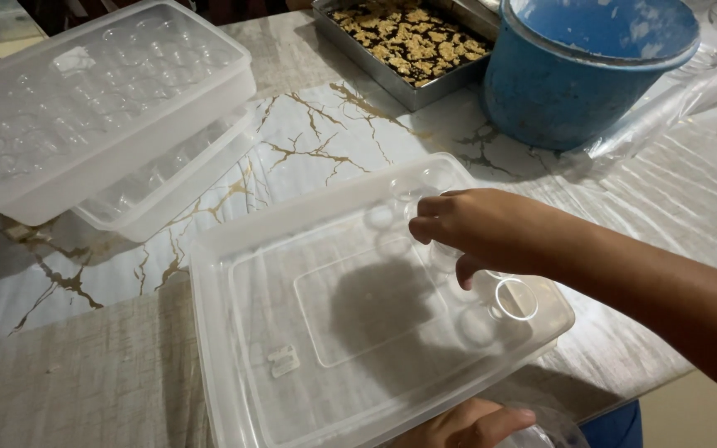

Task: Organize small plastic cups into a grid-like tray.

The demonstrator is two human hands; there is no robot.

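Reaching in from the right edge, right hand over the far right part of a large translucent plastic lid lying flat on the desk. Fingers curled downward and drawn together, pinching a small clear plastic cup at its rim, thumb beneath near the cup's side. Cup just above or touching the lid's surface; cannot tell which. More small clear cups standing on the lid just beside the hand, toward the near right corner, with others near the lid's far edge, hard to count through the glare. Shadow of the hand falling across the lid's raised middle panel.

At the bottom edge, left hand, only partly in view, fingers bent around a clear rounded plastic object, seemingly more cups, though too cropped to be sure.

On the left of the desk, two stacked translucent boxes, the upper one closed and filled with rows of clear cups. At the far side, a metal baking tray holding a dark base strewn with golden flakes, and just beside it on the right a blue plastic bucket smeared with white inside. A clear plastic sheet lying to the right of the bucket. Desk surface marble-patterned with gold veins.
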